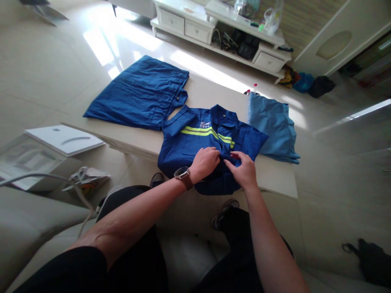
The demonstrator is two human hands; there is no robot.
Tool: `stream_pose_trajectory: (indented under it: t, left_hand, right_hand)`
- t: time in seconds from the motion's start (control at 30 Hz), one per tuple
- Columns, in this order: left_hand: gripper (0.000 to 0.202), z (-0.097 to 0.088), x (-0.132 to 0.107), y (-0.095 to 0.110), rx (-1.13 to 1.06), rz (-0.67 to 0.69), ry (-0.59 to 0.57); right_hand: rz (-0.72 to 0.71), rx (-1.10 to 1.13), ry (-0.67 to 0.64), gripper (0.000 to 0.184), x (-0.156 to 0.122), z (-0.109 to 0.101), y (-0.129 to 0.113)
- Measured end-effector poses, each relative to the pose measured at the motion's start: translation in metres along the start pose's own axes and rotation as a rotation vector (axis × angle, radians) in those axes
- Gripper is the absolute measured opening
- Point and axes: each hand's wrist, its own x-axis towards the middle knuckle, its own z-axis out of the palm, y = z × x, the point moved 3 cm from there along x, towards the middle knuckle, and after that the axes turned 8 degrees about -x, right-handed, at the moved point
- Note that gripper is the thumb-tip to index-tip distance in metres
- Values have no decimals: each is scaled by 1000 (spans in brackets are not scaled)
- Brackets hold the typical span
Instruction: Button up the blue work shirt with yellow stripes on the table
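Head view: blue shirt lies under 2 hands.

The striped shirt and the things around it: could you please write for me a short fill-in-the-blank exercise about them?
1. On the wrist of the left hand there is a ____.
2. In the picture, the plain dark blue garment lies to the ____ of the striped shirt.
3. The light blue cloth lies to its ____.

Missing words: watch; left; right.
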Motion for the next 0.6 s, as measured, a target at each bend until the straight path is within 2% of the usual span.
stream_pose_trajectory:
  t: [0.1, 0.23, 0.33, 0.53, 0.6]
  left_hand:
    - [26, 0, -1, 2, -27, 54, -10]
    - [30, -1, -2, 3, -33, 45, -18]
    - [33, -3, -4, 5, -49, 37, -50]
    - [34, -9, -7, 3, -57, 57, -134]
    - [35, -9, -7, -4, -42, 36, -201]
  right_hand:
    - [-25, 57, -118, 28, -2, 4, -2]
    - [-51, 132, -109, 22, 0, 5, -1]
    - [-4, 177, -116, 22, 4, 7, 7]
    - [123, 121, 48, 17, 8, 7, 21]
    - [165, 141, 46, 14, 7, 8, 21]
